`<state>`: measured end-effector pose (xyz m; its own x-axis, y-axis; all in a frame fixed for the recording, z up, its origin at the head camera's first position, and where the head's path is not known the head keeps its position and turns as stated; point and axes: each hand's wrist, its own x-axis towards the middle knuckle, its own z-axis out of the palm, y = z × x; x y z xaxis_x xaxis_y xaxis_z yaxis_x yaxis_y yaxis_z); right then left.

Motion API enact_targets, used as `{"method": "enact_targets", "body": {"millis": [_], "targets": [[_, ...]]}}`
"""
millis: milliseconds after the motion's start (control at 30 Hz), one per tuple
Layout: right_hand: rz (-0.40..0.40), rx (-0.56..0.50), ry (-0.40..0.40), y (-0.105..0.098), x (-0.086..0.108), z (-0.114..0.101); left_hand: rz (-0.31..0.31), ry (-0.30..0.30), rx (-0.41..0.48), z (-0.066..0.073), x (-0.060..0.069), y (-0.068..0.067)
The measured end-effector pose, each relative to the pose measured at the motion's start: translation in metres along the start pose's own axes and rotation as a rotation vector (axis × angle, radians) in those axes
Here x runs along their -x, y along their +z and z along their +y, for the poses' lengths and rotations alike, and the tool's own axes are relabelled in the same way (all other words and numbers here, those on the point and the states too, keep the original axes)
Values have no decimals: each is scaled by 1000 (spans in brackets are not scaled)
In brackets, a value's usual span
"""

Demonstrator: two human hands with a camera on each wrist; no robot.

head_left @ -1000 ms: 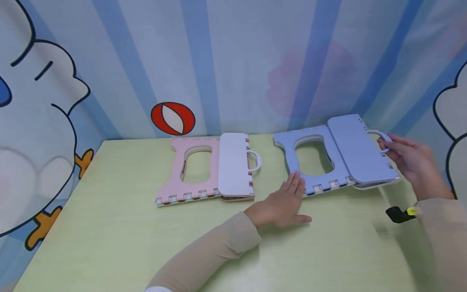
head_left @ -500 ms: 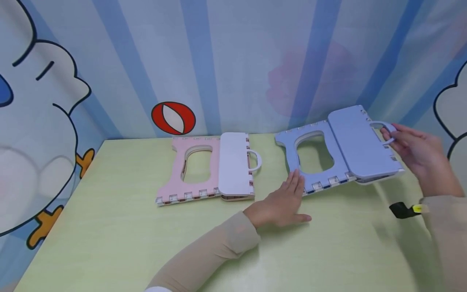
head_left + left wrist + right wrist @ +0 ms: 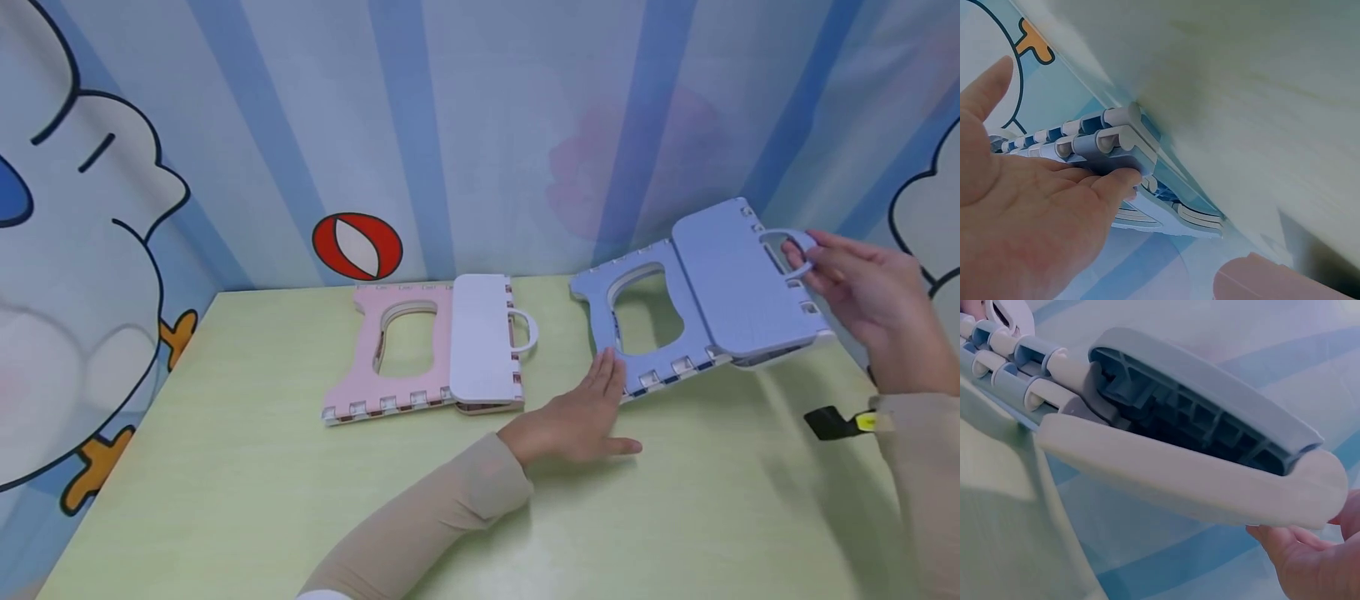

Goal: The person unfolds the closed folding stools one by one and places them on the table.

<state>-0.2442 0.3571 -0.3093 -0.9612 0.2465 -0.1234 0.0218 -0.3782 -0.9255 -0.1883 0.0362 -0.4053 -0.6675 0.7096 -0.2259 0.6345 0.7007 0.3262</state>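
Pale green flat tabletop (image 3: 225,500) bears 2 units. Blue plastic folded stool (image 3: 716,287) on R side, tilted: L end down on tabletop, R end raised. Pink-and-white plastic folded stool (image 3: 442,350) lies flat to its L, apart. Bare L hand (image 3: 573,421), fingers straight & tog., touches blue stool's nr. L corner. Bare R hand (image 3: 873,287) pinches curved blue plastic handle (image 3: 783,234) w/ thumb & fingers.

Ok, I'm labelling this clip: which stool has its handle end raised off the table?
The blue stool: the right hand holds its handle, with that end up. The pink-and-white stool lies flat on the table.
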Motion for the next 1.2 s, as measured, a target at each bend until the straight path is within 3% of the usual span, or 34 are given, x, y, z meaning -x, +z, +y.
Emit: {"method": "enact_targets", "body": {"millis": [433, 800, 1200], "targets": [[-32, -44, -40, 23, 11, -16, 10, 27, 53, -3, 2, 1], [-44, 19, -93, 49, 24, -25, 23, 68, 148, -4, 5, 3], [-145, -38, -106, 76, 32, -28, -4, 81, 230, -5, 8, 2]]}}
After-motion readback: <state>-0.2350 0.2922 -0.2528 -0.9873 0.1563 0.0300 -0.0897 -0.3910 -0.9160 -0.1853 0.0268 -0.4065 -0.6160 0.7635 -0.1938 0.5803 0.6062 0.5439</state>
